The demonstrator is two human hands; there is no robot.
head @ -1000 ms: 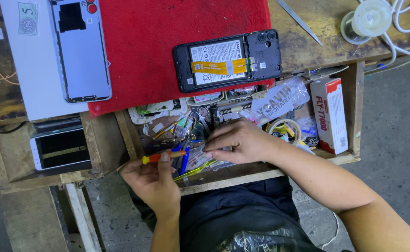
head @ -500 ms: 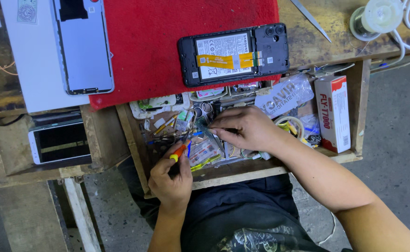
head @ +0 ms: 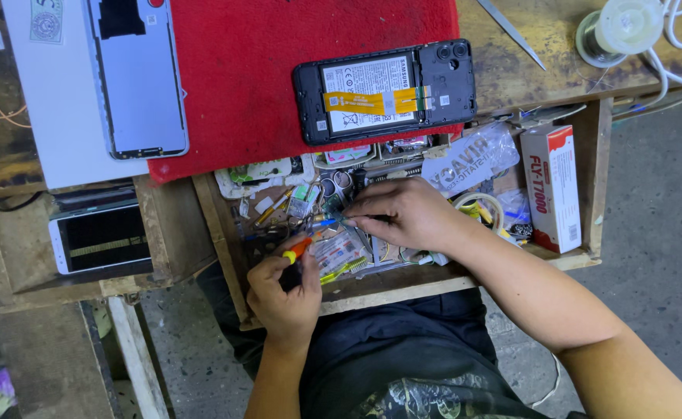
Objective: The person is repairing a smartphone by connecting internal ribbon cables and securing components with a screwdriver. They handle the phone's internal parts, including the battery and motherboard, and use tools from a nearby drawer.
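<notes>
I see the wooden workbench (head: 558, 70) spanning the top of the view, with a red mat (head: 279, 70) laid across its middle. Compared with half a second ago, bench and mat sit slightly lower and more to the right in frame; their layout has not changed.

Below the mat, an open wooden drawer (head: 597, 155) holds a dense clutter of small parts, packets and tools. A white-and-red carton (head: 552, 190) stands at its right end, unmoved.

On the mat lies an opened black phone (head: 383, 91), back cover off, with a yellow flex strip across its battery. A grey back cover (head: 135, 77) lies at the mat's left edge, on a white sheet. A second phone (head: 100, 242), screen up, lies in a lower compartment at the left. A solder spool (head: 616, 29) sits at the top right.

My right hand (head: 403, 213) rests inside the drawer, fingers curled down and pinching among the parts; I cannot tell what it grips. It has stayed at the same spot as in the earlier frame.

My left hand (head: 282, 291) is at the drawer's front edge, closed around a small screwdriver (head: 300, 248) with an orange-and-yellow handle. The screwdriver points up and right toward the right hand's fingertips, at much the same angle as before, the hand slightly lower.
</notes>
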